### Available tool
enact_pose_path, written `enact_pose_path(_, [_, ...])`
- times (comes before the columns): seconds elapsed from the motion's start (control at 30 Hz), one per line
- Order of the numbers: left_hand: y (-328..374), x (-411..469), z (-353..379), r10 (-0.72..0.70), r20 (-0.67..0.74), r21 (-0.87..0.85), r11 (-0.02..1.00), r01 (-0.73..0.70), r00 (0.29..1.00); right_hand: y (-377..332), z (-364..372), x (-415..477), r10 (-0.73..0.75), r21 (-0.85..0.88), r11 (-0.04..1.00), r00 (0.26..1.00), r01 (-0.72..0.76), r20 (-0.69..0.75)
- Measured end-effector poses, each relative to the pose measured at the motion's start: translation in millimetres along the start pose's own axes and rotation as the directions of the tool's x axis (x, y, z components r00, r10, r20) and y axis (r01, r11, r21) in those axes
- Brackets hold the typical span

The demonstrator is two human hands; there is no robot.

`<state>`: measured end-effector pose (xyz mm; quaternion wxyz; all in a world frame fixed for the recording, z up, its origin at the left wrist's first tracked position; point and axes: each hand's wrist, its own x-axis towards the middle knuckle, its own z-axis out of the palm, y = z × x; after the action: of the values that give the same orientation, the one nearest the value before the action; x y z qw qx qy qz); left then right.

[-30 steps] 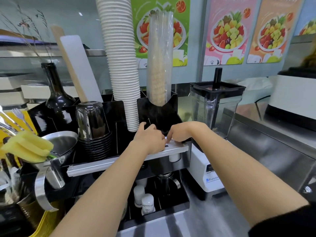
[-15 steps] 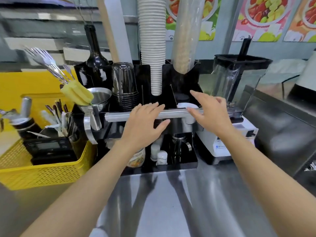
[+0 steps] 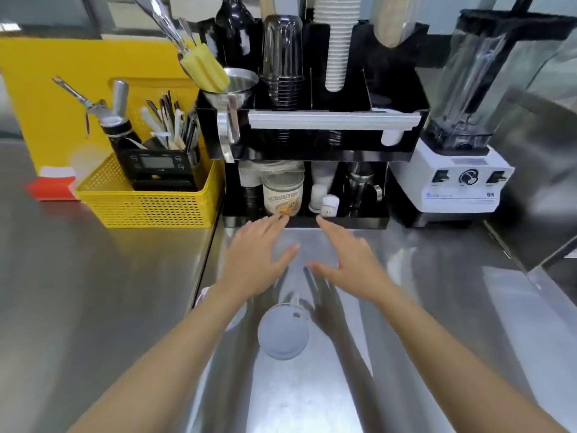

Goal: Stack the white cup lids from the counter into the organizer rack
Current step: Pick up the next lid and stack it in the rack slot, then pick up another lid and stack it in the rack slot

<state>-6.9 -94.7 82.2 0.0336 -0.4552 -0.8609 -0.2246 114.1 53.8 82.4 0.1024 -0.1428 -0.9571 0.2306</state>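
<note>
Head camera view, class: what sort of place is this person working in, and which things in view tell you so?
Probably a drinks or juice bar counter. A blender stands on a steel counter beside a black rack holding stacked paper cups, and a white lid lies near the empty hands.

Two bare forearms are being shown, running up from the bottom corners of the view. No sleeve, cuff or glove is being worn on either arm within the view; both are being left uncovered from the lower edge to the fingertips. No watch, bracelet or band is being carried at either wrist. The left hand (image 3: 254, 260) is being seen from its back, and so is the right hand (image 3: 349, 260); no rings are being shown on the fingers (image 3: 271, 221). The nails are being kept short, though motion blur is softening the fingertips, so any polish is not being made out.
</note>
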Motion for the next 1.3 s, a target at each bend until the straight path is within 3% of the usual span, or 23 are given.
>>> enact_pose_path(0.33, [-8,-92,63,-0.172,0.261,-0.081,0.977,0.2,0.95,-24,95,-70,0.089,0.009,0.995,0.956,-0.095,0.28])
enact_pose_path(0.53, [-14,-107,74,-0.216,0.327,-0.216,0.931,0.296,0.92,-22,105,-75,0.045,-0.041,0.999,0.967,-0.036,0.252])
enact_pose_path(0.7, [-12,-81,65,-0.384,0.371,-0.367,0.776,0.513,0.846,-19,91,-68,-0.012,-0.094,0.995,0.966,0.037,0.26])
enact_pose_path(0.83, [-16,-64,61,-0.314,0.576,-0.354,0.737,0.576,0.755,-11,85,-67,-0.046,-0.003,0.999,0.971,0.048,0.234])
enact_pose_path(0.9, [-15,-57,57,-0.273,0.599,-0.393,0.719,0.574,0.752,-7,78,-65,-0.083,0.027,0.997,0.975,0.079,0.206])
enact_pose_path(1.07, [-10,-41,45,-0.323,0.55,-0.63,0.445,0.636,0.77,-2,59,-60,-0.135,0.01,0.991,0.987,0.135,0.092])
enact_pose_path(1.2, [9,-22,37,-0.442,0.462,-0.785,0.201,0.587,0.769,-2,43,-51,0.013,0.066,0.998,0.984,-0.002,-0.18])
enact_pose_path(1.3, [34,-8,29,-0.438,0.424,-0.872,0.038,0.488,0.793,-11,36,-40,0.097,0.179,0.983,0.961,-0.051,-0.258])
